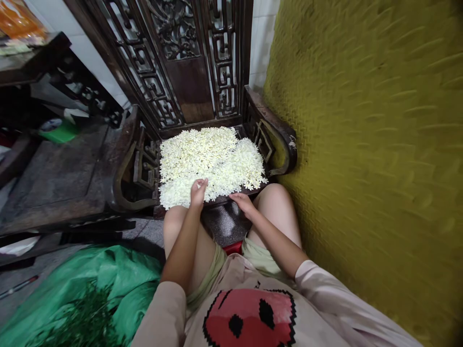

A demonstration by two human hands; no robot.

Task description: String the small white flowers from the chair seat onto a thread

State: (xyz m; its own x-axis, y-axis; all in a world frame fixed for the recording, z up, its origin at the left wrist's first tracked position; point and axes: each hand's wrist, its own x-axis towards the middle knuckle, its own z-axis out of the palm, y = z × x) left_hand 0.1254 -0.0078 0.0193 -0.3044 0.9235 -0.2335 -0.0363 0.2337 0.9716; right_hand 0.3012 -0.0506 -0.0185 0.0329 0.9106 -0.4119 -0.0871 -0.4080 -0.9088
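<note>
Loose white and pale yellow flowers [202,154] cover the seat of a dark carved wooden chair [197,89] in front of me. Above the near edge of the flowers is my left hand [198,192], its fingers curled toward the thumb in a pinch. Whatever sits between those fingertips is too small to make out against the white blossoms. My right hand [244,201] is at the front edge of the seat, palm turned inward, fingers pressed together and pointing left. Its fingertips meet near the closest flowers, and their contents cannot be made out.
A yellow textured panel [361,144] rises along the right side. Curved chair arms [285,144] flank the seat. At left stand a dark wooden bench [61,178] and a green container [60,131]. A green sack [108,270] with leafy stems [83,318] lies at lower left.
</note>
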